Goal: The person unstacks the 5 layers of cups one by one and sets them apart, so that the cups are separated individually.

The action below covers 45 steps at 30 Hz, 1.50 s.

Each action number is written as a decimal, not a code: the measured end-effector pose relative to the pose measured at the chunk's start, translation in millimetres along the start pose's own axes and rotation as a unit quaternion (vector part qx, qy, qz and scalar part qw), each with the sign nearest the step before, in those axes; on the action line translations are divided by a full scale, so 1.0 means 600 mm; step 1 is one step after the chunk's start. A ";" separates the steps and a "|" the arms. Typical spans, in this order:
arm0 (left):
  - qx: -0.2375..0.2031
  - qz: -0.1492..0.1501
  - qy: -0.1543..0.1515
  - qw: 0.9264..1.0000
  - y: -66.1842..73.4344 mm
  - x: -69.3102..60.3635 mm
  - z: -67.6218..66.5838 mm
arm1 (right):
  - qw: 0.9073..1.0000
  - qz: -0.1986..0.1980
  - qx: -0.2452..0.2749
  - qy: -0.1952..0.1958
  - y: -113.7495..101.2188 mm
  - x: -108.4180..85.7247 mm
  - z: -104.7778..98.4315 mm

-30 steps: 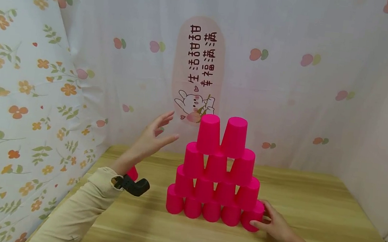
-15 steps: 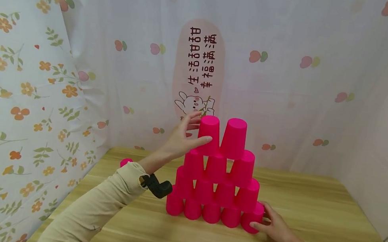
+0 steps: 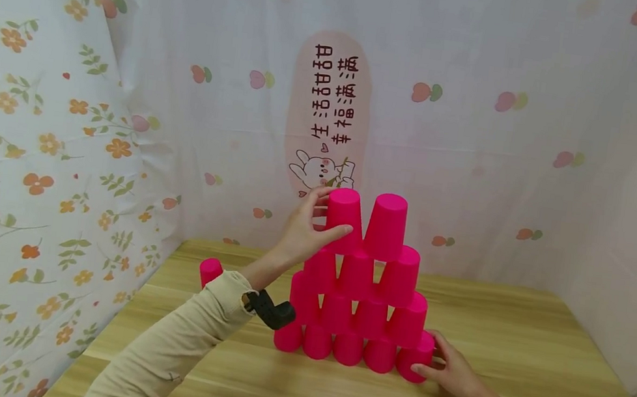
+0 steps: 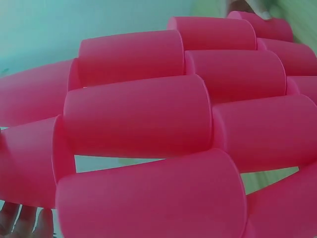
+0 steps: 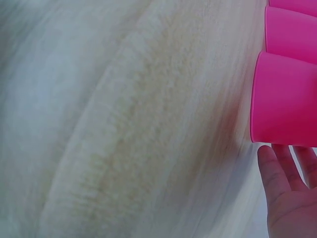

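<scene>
Head view: left grip (image 3: 304, 230) clasps the top-left cup (image 3: 344, 209), right grip (image 3: 455, 370) the bottom-right cup (image 3: 416, 352), both cup-wide.

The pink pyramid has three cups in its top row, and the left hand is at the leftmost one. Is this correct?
Not three: the pyramid has two cups in its top row, as the head view shows. The left hand is at the leftmost one.

I see 3 pink cups (image 5: 293, 33) cut off by the right edge. At the side of the nearest cup (image 5: 285, 100), my right hand (image 5: 291, 203) rests 3 fingertips. Blurred wood-grained tabletop (image 5: 163, 129) spreads leftward.
</scene>
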<state>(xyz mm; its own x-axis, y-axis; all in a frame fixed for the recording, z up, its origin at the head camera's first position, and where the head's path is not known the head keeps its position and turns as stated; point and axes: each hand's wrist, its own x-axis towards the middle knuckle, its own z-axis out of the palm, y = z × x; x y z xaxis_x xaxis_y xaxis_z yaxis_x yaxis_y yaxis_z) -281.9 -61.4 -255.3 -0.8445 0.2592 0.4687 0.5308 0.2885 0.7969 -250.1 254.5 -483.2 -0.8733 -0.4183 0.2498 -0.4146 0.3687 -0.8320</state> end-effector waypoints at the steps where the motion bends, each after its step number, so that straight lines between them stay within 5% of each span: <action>1: -0.003 -0.001 0.002 1.000 0.002 -0.001 -0.002 | 1.000 0.002 0.001 0.001 0.002 -0.001 0.000; 10: 0.024 0.032 0.049 0.998 0.010 -0.003 -0.067 | 1.000 0.004 -0.002 -0.004 0.005 -0.001 -0.001; 15: 0.058 0.027 0.078 0.995 -0.017 -0.016 -0.108 | 1.000 0.005 -0.001 -0.008 0.001 -0.001 -0.002; 20: 0.044 -0.006 0.104 0.994 -0.046 -0.046 -0.136 | 1.000 -0.014 0.003 -0.006 0.000 0.000 -0.003; 24: 0.030 -0.038 0.139 0.989 -0.094 -0.063 -0.150 | 1.000 -0.016 0.003 -0.005 0.004 0.000 -0.005; 32: -0.021 -0.122 0.217 0.968 -0.211 -0.089 -0.162 | 1.000 -0.002 -0.002 -0.004 0.003 -0.001 -0.002; 40: -0.002 -0.146 0.213 0.966 -0.310 -0.120 -0.135 | 1.000 0.001 0.005 -0.003 0.003 -0.002 -0.004; 45: 0.036 -0.153 0.199 0.967 -0.348 -0.142 -0.121 | 1.000 0.004 0.015 -0.013 0.000 -0.001 -0.003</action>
<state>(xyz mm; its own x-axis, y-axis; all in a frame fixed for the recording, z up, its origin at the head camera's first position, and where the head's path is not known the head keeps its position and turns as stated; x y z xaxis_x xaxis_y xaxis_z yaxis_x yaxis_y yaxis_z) -326.0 -210.8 -434.2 -0.9156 -0.2204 0.3364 0.2432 0.3626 0.8996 -250.1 256.0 -482.2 -0.8695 -0.4375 0.2292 -0.3984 0.3471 -0.8490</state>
